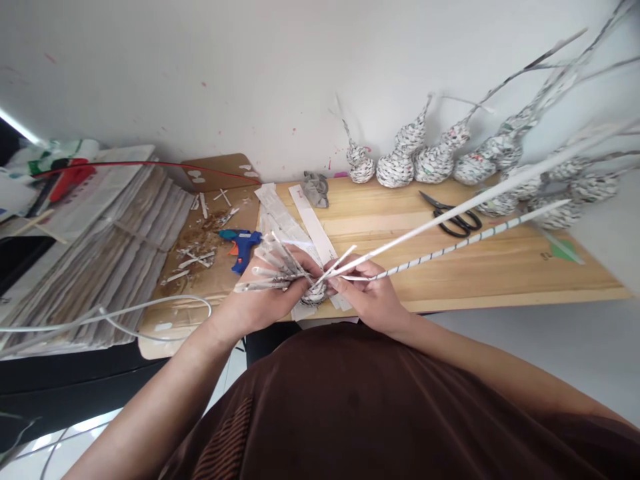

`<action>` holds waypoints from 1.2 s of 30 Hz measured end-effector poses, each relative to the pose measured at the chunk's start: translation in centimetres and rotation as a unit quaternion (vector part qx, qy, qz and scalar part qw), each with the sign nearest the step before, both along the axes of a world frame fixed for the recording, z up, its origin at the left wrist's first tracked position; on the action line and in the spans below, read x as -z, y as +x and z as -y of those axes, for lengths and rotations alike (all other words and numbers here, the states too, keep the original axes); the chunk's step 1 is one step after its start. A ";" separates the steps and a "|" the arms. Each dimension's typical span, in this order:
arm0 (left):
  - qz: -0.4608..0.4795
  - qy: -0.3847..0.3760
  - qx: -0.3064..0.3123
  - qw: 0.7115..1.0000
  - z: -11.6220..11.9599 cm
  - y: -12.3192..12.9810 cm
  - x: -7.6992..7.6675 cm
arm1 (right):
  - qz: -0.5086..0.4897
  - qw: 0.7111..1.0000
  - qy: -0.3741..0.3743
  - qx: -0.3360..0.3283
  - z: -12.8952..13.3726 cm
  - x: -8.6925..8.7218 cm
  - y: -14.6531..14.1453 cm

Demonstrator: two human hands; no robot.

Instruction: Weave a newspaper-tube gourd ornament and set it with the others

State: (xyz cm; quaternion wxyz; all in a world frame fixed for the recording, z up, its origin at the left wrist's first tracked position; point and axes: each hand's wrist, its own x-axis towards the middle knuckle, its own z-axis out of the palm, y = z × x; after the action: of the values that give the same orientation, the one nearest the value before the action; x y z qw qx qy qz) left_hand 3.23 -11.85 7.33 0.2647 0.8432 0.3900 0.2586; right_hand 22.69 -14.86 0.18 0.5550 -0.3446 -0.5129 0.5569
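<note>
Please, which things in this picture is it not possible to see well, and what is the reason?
All in the head view:
- Underside of the small woven paper piece: turned away, between left hand and right hand.
- Far end of the long white tube: blurred near the right edge.
- Full shape of the black object: cut by the left edge.
- Small print on the stacked newspapers: too small.

Small woven paper piece (pixel 315 292), grey-white, unfinished; loose paper strips (pixel 273 270) fanning out leftward.

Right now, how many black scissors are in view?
1: the black scissors lie on the wooden board, beyond the right hand. The paper stack may hide others.
</note>
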 end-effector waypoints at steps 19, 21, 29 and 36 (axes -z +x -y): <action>0.040 0.053 -0.067 0.996 -0.1 0.7 0.5 | 0.002 0.992 -0.129 -0.012 -3.6 -2.4 0.6; 0.040 0.068 -0.087 0.993 0.0 0.9 0.9 | 0.017 0.989 -0.145 -0.008 -4.2 -2.3 0.3; 0.046 0.044 -0.097 0.993 -0.1 0.8 1.9 | 0.071 0.988 -0.137 0.009 -4.5 -1.5 -0.5; 0.050 -0.023 -0.143 0.988 0.1 1.7 1.5 | 0.199 0.974 -0.023 0.106 -2.3 -1.6 1.5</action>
State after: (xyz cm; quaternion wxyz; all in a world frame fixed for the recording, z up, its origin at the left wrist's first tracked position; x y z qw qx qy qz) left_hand 4.90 -11.97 5.79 0.2633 0.7588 0.4984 0.3262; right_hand 24.22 -12.57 1.79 0.4900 -0.5136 -0.5605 0.4266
